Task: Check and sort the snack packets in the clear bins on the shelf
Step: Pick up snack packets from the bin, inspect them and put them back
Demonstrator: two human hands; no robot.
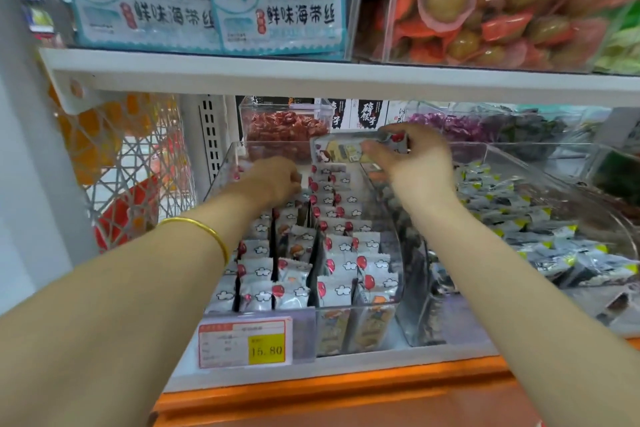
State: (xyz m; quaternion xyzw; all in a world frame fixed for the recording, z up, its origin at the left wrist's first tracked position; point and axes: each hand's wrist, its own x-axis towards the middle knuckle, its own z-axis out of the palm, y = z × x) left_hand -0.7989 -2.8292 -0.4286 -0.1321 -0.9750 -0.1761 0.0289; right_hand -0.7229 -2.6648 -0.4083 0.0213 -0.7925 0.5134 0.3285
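Head view, the only view.

Surroundings: shop shelving with two tiers in frame. A white shelf board (311,80) runs across above the working tier. The lower deck is white with an orange front edge (346,388). A white lattice panel (138,166) stands at far left. The upper tier holds blue-and-white seaweed packs (277,10) and, to their right, a clear box of orange-wrapped snacks (485,17).

Working tier: a clear bin (221,170) sits at centre, filled with rows of white packets (346,263) standing on edge, printed with clouds and red balloons. A price tag (246,341) reading 15.80 is fixed to its front wall. Just beside it on the right is a second bin (554,180) holding loose grey packets (512,218) with yellow corners. A small clear box of red snacks (284,125) sits behind.

Left hand (273,180): reaches into the far end of the clear bin with fingers curled down among the packets. The tips are hidden, so I cannot tell whether they grip anything. There is a gold bangle (207,229) on the forearm.

Right hand (419,166): raised over the back of the clear bin, with thumb and fingers pinching the held packet (346,149), which is clear of the rows and lies roughly level.
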